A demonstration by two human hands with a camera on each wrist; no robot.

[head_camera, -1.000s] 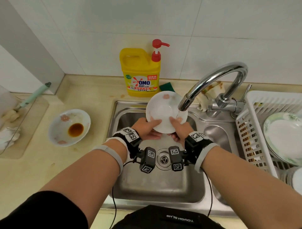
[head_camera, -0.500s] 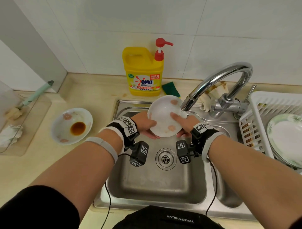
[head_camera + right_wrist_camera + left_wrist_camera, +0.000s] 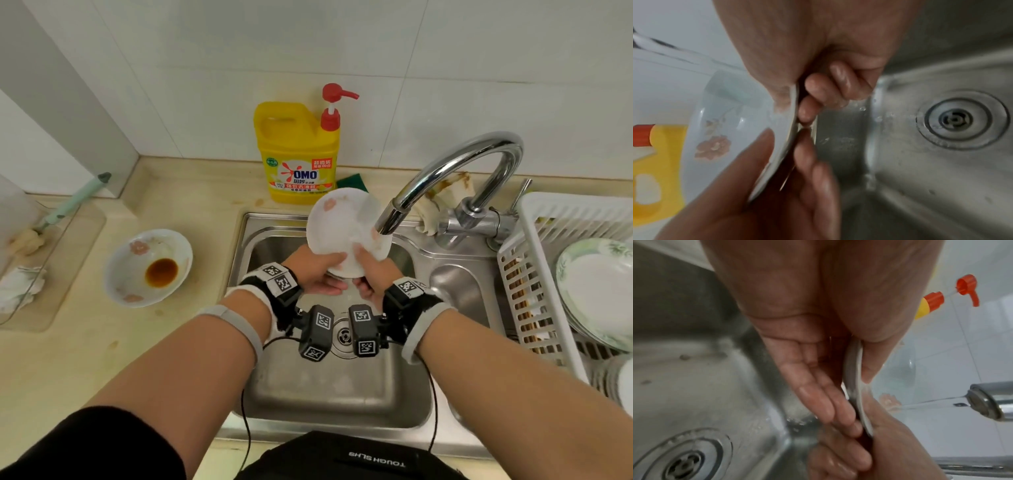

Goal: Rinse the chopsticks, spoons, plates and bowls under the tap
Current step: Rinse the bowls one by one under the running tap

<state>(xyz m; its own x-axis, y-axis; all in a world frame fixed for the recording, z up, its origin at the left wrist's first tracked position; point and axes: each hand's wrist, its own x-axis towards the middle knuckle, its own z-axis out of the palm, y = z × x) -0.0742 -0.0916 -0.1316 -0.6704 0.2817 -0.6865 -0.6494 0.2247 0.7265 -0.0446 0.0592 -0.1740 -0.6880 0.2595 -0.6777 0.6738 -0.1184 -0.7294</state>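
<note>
Hidden behind the tilted plate: most of the left hand's fingers and the right hand's fingers, only the thumbs showing on the plate's face in the head view. Blurred in both wrist views, yet clear enough there: left fingers lying nearly straight along the plate's back with the thumb pressed on its front, so pinching the rim; right fingers curled behind the rim with the thumb in front, likewise grasping it. Held over the steel sink, at 12 o'clock from the drain, just under the spout of the curved chrome tap, with a thin stream of water striking its face. Cut off at the right edge: a white slatted plastic rack holding stacked plates. At 9 o'clock from the sink, on the beige counter, a flowered bowl with a brown pool of sauce. At 12 o'clock, a yellow detergent bottle with a red pump, a green sponge partly hidden behind the plate. Glossy white ceramic with pink flower prints; dull brushed metal below, wet with droplets.
</note>
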